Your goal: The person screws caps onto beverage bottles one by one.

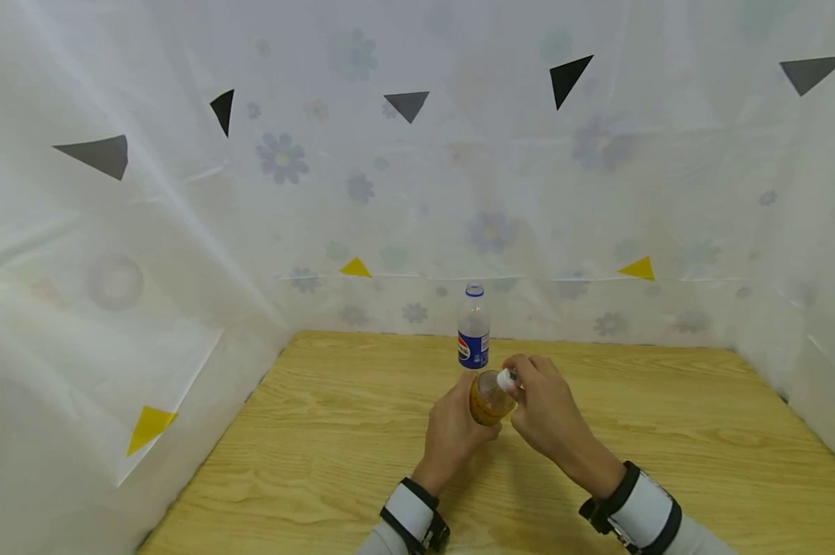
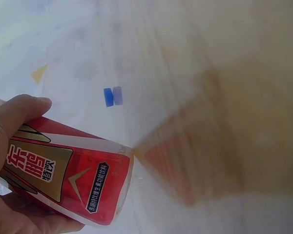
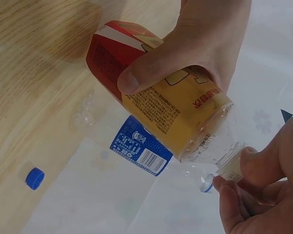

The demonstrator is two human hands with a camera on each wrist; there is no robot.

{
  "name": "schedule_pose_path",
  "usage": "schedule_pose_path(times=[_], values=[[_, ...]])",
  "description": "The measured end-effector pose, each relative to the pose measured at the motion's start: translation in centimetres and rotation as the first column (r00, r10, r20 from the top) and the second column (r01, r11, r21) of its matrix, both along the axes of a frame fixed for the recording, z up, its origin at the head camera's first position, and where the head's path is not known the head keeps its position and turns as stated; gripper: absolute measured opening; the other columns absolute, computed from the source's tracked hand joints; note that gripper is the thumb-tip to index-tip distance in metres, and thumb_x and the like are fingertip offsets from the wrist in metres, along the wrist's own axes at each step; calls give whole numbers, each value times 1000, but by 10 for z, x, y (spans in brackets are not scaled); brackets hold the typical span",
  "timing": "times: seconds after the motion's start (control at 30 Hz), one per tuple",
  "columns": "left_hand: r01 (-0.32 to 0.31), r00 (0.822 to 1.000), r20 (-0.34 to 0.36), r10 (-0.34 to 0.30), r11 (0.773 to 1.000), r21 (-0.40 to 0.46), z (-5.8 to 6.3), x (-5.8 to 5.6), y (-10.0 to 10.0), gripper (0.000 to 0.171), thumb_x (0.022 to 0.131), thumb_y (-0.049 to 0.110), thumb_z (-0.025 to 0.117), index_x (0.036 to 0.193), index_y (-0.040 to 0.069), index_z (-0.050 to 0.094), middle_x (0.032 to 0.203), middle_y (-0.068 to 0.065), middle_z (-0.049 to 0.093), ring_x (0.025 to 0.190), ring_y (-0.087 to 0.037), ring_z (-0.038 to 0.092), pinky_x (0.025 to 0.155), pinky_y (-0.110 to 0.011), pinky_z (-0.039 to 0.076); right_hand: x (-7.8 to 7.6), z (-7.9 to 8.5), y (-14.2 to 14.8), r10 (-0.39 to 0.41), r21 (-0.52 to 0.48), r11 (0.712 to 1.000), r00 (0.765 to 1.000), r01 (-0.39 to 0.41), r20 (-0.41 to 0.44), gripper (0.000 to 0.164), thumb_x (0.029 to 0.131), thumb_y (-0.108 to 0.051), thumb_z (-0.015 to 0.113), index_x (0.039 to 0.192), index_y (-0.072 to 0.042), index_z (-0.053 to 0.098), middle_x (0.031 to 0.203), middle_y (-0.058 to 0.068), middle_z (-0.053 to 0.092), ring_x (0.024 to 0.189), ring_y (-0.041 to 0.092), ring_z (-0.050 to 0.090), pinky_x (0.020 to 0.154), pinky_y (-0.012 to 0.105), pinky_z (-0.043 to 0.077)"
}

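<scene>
My left hand (image 1: pixel 452 424) grips a clear drink bottle (image 1: pixel 485 407) with a red and gold label (image 2: pixel 36 161), its neck tilted toward my right hand. The thumb and fingers of my right hand (image 1: pixel 547 412) pinch the white cap (image 1: pixel 506 379) at the bottle's neck. Just beyond my hands a clear Pepsi bottle (image 1: pixel 473 348) stands upright on the table, its mouth uncapped and a blue ring around the neck. A blue bottle cap (image 3: pixel 34 179) lies on the tabletop; my left hand hides it in the head view.
The light wood-grain table (image 1: pixel 334 432) reaches back to a white sheet wall (image 1: pixel 417 200) printed with flowers. Black, grey and yellow triangles are stuck on the sheet. More white sheeting rises along the left and right sides.
</scene>
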State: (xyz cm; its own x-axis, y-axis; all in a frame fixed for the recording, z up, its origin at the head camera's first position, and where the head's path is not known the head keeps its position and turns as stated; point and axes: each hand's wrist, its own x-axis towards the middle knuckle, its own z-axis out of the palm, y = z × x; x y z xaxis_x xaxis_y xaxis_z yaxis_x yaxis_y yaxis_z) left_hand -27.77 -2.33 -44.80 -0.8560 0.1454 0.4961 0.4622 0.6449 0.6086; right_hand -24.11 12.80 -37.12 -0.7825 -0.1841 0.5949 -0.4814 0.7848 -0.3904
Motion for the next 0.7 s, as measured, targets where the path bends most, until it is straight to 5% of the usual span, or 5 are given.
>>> schedule_pose_path(times=[0.7], values=[[6, 1000, -12, -6, 1000, -7, -1, -1, 0, 80, 67, 20, 96, 135, 20, 54, 119, -1, 72, 104, -17, 71, 87, -37, 58, -2, -1, 0, -9, 16, 1000, 999, 9, -34, 25, 83, 9, 72, 104, 0, 63, 98, 16, 63, 88, 30, 59, 72, 45, 54]])
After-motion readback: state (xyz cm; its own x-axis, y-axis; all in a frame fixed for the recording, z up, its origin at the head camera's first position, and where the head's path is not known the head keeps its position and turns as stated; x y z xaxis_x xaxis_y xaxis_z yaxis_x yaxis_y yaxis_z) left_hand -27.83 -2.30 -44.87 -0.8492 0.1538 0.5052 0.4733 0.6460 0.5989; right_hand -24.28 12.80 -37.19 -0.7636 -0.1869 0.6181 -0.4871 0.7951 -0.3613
